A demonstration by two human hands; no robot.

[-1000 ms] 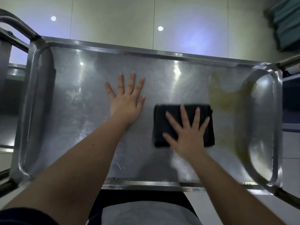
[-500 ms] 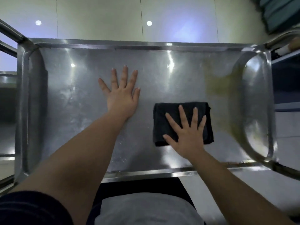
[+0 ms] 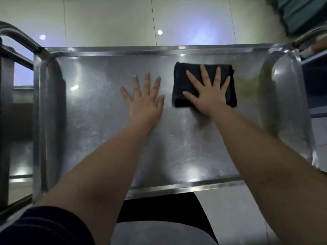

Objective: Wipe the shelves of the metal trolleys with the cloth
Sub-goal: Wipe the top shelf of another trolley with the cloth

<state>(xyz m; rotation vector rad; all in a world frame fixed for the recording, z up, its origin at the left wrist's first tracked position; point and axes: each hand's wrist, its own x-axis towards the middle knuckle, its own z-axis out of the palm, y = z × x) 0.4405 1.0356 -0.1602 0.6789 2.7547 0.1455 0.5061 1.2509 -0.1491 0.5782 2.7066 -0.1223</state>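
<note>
Pale glossy floor tiles (image 3: pixel 109 20) lie beyond the scratched, shiny, rimmed steel shelf (image 3: pixel 92 112) of the metal trolley. The right hand (image 3: pixel 208 98) lies flat, its straight, spread fingers (image 3: pixel 205 75) pressing on a folded black cloth (image 3: pixel 182 80) that sits under them near the shelf's far rim, a yellowish smear (image 3: pixel 247 84) just past the little finger. The left hand (image 3: pixel 144 103) rests palm-down on bare steel just beside the right thumb, fingers straight and spread, holding nothing.
</note>
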